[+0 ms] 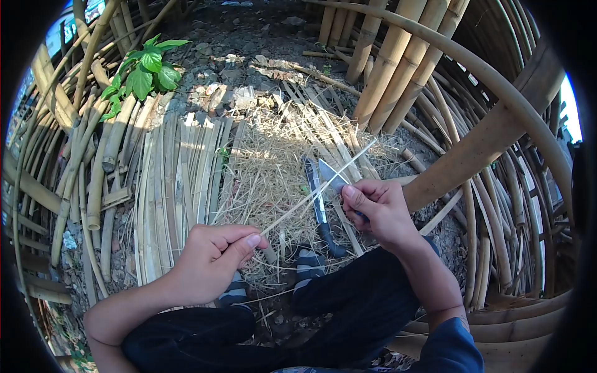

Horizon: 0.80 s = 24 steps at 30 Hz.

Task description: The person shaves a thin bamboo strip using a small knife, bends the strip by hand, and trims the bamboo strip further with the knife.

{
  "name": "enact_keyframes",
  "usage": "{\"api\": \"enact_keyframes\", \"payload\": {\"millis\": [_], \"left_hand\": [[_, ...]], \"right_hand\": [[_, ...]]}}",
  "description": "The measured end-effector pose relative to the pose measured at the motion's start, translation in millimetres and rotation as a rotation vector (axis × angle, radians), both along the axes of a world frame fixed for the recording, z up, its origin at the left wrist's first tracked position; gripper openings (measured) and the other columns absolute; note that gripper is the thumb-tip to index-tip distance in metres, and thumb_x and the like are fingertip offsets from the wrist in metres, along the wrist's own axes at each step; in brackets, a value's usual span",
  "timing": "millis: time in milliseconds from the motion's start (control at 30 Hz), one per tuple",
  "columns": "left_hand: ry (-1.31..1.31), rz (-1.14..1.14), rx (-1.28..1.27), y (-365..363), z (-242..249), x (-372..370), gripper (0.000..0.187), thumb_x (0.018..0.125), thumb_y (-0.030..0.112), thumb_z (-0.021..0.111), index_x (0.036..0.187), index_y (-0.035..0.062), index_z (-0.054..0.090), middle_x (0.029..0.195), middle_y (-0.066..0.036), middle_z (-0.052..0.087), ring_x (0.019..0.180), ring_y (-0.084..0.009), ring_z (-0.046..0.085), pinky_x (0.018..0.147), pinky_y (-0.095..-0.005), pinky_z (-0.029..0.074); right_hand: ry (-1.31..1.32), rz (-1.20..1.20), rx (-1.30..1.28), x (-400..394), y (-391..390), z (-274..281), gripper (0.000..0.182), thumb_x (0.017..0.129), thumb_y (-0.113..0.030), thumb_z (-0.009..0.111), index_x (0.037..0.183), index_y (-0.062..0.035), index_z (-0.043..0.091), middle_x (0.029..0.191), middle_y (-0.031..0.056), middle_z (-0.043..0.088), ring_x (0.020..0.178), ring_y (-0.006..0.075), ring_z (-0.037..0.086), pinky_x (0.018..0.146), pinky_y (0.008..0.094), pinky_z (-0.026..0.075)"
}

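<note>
My left hand [208, 258] is closed, pinching one end of a thin bamboo strip [298, 204] between thumb and forefinger. The strip slants up to the right and passes across the blade of a small knife [333, 176]. Wrapped round the knife's handle is my right hand [382, 211], its thumb lying near the base of the blade. Below the strip, a longer blade with a dark handle [328, 239] lies on the shavings, between my hands and close to my feet. Most of the small knife's handle is hidden by my fingers.
Pale bamboo shavings [267, 165] cover the ground ahead. Split bamboo slats [177, 193] lie to the left, with a green leafy plant [146, 68] beyond them. Thick bamboo poles [398, 68] stand at the right, and a large slanting pole [479, 146] comes close to my right arm.
</note>
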<state>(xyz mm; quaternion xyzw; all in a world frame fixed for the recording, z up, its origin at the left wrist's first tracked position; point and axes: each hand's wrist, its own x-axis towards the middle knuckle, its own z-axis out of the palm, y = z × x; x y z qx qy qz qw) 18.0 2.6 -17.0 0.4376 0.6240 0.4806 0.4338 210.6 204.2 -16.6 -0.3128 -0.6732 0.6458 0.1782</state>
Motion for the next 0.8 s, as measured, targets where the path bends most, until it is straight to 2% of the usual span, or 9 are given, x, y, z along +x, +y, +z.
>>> {"api": "enact_keyframes", "payload": {"millis": [100, 233, 367, 433, 533, 633, 700, 767, 800], "left_hand": [[-0.035, 0.003, -0.009, -2, -1, 0, 0.020, 0.097, 0.010, 0.054, 0.098, -0.0036, 0.068, 0.062, 0.001, 0.052, 0.058, -0.0038, 0.044, 0.051, -0.0209, 0.036], [-0.028, 0.013, -0.038, -5, 5, -2, 0.020, 0.097, 0.009, 0.054, 0.098, -0.0055, 0.067, 0.063, 0.001, 0.053, 0.059, -0.0040, 0.044, 0.052, -0.0208, 0.036], [-0.057, 0.032, -0.067, -8, 1, -2, 0.020, 0.097, 0.009, 0.053, 0.096, -0.0064, 0.067, 0.064, 0.001, 0.053, 0.058, -0.0040, 0.043, 0.052, -0.0209, 0.036], [-0.010, 0.026, -0.019, -14, -2, -8, 0.020, 0.096, 0.009, 0.053, 0.095, -0.0060, 0.067, 0.064, 0.001, 0.053, 0.057, -0.0040, 0.043, 0.051, -0.0210, 0.036], [0.038, 0.048, 0.006, -20, -4, -16, 0.018, 0.096, 0.008, 0.054, 0.094, -0.0053, 0.066, 0.063, 0.000, 0.053, 0.056, -0.0041, 0.043, 0.050, -0.0216, 0.036], [0.061, 0.085, -0.031, -16, -10, -12, 0.017, 0.095, 0.007, 0.054, 0.095, -0.0042, 0.067, 0.064, 0.000, 0.055, 0.057, -0.0040, 0.046, 0.051, -0.0219, 0.039], [0.109, 0.084, -0.015, -13, -12, -8, 0.017, 0.095, 0.007, 0.055, 0.096, -0.0038, 0.067, 0.065, -0.001, 0.056, 0.058, -0.0044, 0.048, 0.052, -0.0219, 0.040], [0.161, 0.082, 0.007, -11, -15, -5, 0.016, 0.095, 0.007, 0.055, 0.097, -0.0034, 0.067, 0.066, -0.002, 0.058, 0.059, -0.0047, 0.050, 0.053, -0.0218, 0.042], [0.175, 0.097, 0.024, -10, -18, -3, 0.016, 0.094, 0.006, 0.056, 0.098, -0.0035, 0.067, 0.068, -0.004, 0.060, 0.060, -0.0061, 0.053, 0.054, -0.0222, 0.043]], "right_hand": [[0.011, -0.053, -0.097, -1, -1, 4, 0.029, 0.095, -0.024, 0.059, 0.078, -0.0008, 0.060, 0.054, -0.0001, 0.048, 0.042, 0.0041, 0.036, 0.039, 0.0211, 0.025], [0.074, -0.117, -0.099, 6, 19, 7, 0.030, 0.095, -0.025, 0.060, 0.076, -0.0018, 0.059, 0.054, 0.0001, 0.047, 0.040, 0.0044, 0.032, 0.037, 0.0215, 0.021], [-0.029, -0.193, -0.069, 11, 34, 5, 0.032, 0.096, -0.029, 0.058, 0.076, -0.0038, 0.056, 0.054, -0.0009, 0.045, 0.038, 0.0040, 0.031, 0.035, 0.0210, 0.020], [0.069, -0.389, -0.165, 22, 56, 7, 0.033, 0.096, -0.030, 0.057, 0.077, -0.0041, 0.054, 0.056, -0.0019, 0.044, 0.038, 0.0055, 0.031, 0.036, 0.0214, 0.023], [0.015, -0.515, -0.065, 30, 76, 9, 0.034, 0.098, -0.033, 0.053, 0.078, -0.0058, 0.050, 0.056, -0.0023, 0.043, 0.038, 0.0058, 0.031, 0.035, 0.0213, 0.023], [0.087, -0.532, -0.120, 18, 50, 5, 0.035, 0.098, -0.034, 0.053, 0.078, -0.0058, 0.050, 0.056, -0.0020, 0.044, 0.040, 0.0053, 0.033, 0.036, 0.0213, 0.024], [0.158, -0.464, 0.204, 10, 34, -6, 0.031, 0.099, -0.030, 0.052, 0.082, -0.0037, 0.053, 0.059, -0.0031, 0.045, 0.046, 0.0033, 0.035, 0.042, 0.0194, 0.027], [0.281, -0.321, 0.199, 2, 9, -3, 0.030, 0.099, -0.028, 0.052, 0.082, -0.0028, 0.054, 0.059, -0.0037, 0.045, 0.049, 0.0024, 0.036, 0.044, 0.0193, 0.028], [0.258, -0.176, 0.107, 0, -2, -6, 0.029, 0.100, -0.027, 0.052, 0.084, -0.0027, 0.054, 0.060, -0.0026, 0.047, 0.049, 0.0029, 0.038, 0.044, 0.0194, 0.029]]}}
